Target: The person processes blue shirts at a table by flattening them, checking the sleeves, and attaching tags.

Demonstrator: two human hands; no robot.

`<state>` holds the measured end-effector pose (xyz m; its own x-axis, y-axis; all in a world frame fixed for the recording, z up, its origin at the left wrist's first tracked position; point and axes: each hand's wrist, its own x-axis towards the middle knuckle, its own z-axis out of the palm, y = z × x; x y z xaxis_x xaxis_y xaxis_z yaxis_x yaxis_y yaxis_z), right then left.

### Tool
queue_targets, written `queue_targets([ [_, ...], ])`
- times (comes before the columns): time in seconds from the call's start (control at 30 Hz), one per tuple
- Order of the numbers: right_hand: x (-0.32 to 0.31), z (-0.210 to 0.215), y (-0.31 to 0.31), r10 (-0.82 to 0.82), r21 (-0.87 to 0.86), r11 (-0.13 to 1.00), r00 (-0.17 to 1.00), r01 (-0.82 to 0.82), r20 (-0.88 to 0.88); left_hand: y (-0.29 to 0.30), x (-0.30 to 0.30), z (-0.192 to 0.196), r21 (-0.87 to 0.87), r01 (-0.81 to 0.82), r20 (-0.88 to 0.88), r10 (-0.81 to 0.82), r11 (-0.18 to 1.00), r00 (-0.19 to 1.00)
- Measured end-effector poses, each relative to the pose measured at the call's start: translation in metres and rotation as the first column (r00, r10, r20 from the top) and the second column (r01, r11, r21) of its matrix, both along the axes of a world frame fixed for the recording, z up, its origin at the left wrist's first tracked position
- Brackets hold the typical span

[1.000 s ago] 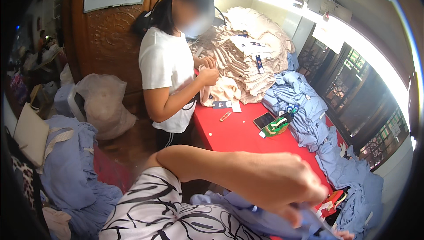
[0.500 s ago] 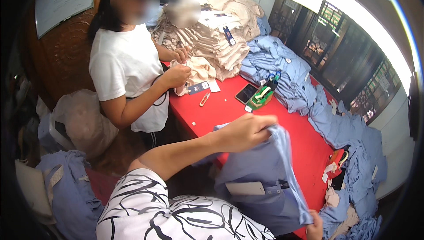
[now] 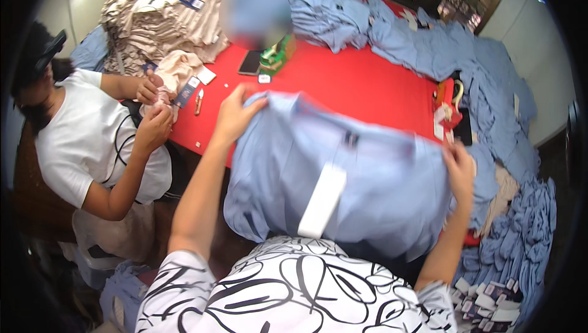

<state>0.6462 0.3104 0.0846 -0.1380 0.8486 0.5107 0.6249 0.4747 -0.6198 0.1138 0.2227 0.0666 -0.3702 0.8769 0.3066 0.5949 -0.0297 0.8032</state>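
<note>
Left hand [image 3: 237, 114] and right hand [image 3: 459, 164], fingers closed, each grip the blue garment [image 3: 386, 180], which hangs spread between them.

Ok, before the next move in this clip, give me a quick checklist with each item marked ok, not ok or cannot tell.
1. Left hand gripping the blue garment: ok, at its upper left corner.
2. Right hand gripping the opposite corner: ok, fingers at its upper right.
3. Garment free of folds: not ok, creases show on its left side.
4. White tag attached: cannot tell; it lies against the garment's front, but its fastening is unclear.
5. Loose threads or stains: cannot tell, the cloth is blurred.
6. Snips apart from the garment: ok, on the red table to its left.
</note>
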Motion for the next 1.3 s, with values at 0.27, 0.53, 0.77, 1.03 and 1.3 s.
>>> queue_targets([
  [0.27, -0.091, -0.155, 0.0, -0.132, -0.195, 0.931, 0.784, 0.308, 0.607, 0.0, 0.088, -0.145, -0.276, -0.239, -0.6, 0.028, 0.931, 0.8],
  [0.53, -0.104, -0.174, 0.059, -0.115, -0.083, 0.965, 0.687, 0.248, 0.717, 0.015, 0.026, -0.161, -0.181, -0.138, -0.632, -0.008, 0.974, 0.775],
  [0.77, -0.154, -0.196, 0.103, -0.09, -0.028, 0.99, 0.774, 0.138, 0.627, 0.054, 0.089, -0.161, -0.088, -0.082, -0.567, 0.017, 0.993, 0.823],
  [1.03, -0.183, -0.178, 0.098, -0.217, -0.103, 0.892, 0.616, 0.44, 0.757, 0.071, 0.062, -0.161, -0.141, -0.088, -0.519, 0.002, 0.986, 0.855],
  [1.3, -0.182, -0.18, 0.099, -0.209, -0.114, 0.896, 0.632, 0.43, 0.746, 0.068, 0.059, -0.159, -0.063, -0.04, -0.502, 0.003, 0.997, 0.865],
])
